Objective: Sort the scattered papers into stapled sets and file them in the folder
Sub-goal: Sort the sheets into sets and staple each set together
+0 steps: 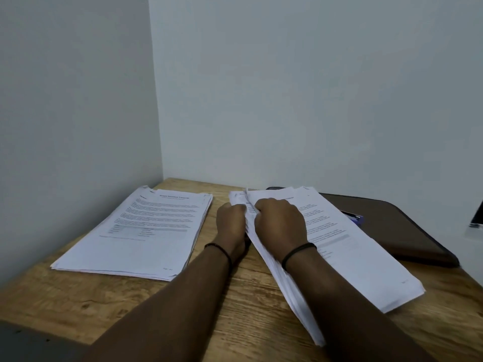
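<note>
Two stacks of printed white papers lie on a wooden desk (235,304). The left stack (146,231) lies flat and untouched. The right stack (347,252) is fanned along its left edge, and both hands work at its top left corner. My left hand (231,223) curls round the lifted left edge of the sheets. My right hand (281,220) lies on top of the stack, fingers curled onto the same edge. A dark brown folder (407,231) lies flat to the right, partly under the right stack. A small blue and black object, perhaps a stapler (354,218), shows on the folder.
Grey walls meet in a corner right behind the desk. A dark object (477,218) shows at the right edge of the frame. A grey surface (31,343) lies at the bottom left, off the desk's front edge.
</note>
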